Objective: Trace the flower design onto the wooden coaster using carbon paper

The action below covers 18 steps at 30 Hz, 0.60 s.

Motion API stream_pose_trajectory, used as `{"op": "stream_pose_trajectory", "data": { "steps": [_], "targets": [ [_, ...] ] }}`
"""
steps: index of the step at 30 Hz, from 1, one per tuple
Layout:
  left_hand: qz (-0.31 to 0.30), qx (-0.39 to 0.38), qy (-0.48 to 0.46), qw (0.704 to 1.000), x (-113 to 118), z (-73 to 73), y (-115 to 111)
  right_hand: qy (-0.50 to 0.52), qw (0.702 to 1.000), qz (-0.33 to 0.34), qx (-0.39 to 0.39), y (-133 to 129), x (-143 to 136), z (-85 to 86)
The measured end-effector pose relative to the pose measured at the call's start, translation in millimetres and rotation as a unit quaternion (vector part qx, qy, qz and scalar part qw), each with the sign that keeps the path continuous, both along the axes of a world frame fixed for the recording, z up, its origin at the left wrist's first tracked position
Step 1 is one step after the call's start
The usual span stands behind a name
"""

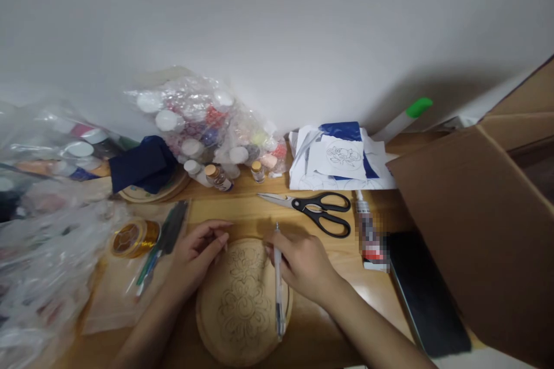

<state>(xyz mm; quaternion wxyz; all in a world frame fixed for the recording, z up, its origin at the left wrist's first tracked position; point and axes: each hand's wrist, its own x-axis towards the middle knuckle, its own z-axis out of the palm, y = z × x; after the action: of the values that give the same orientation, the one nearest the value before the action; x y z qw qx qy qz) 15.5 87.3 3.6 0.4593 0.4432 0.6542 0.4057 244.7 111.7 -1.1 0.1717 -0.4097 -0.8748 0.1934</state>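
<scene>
A round wooden board (pixel 212 323) with a line-drawn flower pattern lies in front of me. My right hand (pixel 305 262) is closed on a clear pen (pixel 278 294) over the board's right side. The pen's metal tip points away from me and its other end toward me. At the upper left edge of the board is my left hand (pixel 201 251). Its fingers are loosely curved, with a gap between thumb and forefinger, and nothing shows in them. Whether it touches the rim I cannot tell. Black-handled scissors (pixel 311 207) lie beyond the right hand.
A cardboard box (pixel 467 242) stands at right, beside a dark flat object (pixel 426 294) and a tube (pixel 367 230). Papers (pixel 341 155) and bagged bottles (pixel 203 121) line the wall. At left are a gold tape roll (pixel 135 237), dark cloth (pixel 141 164) and plastic bags (pixel 47 265).
</scene>
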Motion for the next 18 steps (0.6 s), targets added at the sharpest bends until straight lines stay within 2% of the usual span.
{"op": "stream_pose_trajectory", "data": {
  "steps": [8, 13, 18],
  "targets": [
    [-0.007, 0.002, -0.012, 1.000, -2, 0.2, -2, -0.059, 0.995, 0.039, -0.069, 3, 0, 3.0],
    [-0.002, -0.004, -0.025, 1.000, -4, -1.7, -2, -0.018, 0.990, 0.085, -0.113, 10, 13, 12.0],
    [-0.010, 0.003, -0.038, 0.999, -3, 0.4, -3, -0.005, 0.992, 0.078, -0.095, 14, 27, 18.1]
  ]
}}
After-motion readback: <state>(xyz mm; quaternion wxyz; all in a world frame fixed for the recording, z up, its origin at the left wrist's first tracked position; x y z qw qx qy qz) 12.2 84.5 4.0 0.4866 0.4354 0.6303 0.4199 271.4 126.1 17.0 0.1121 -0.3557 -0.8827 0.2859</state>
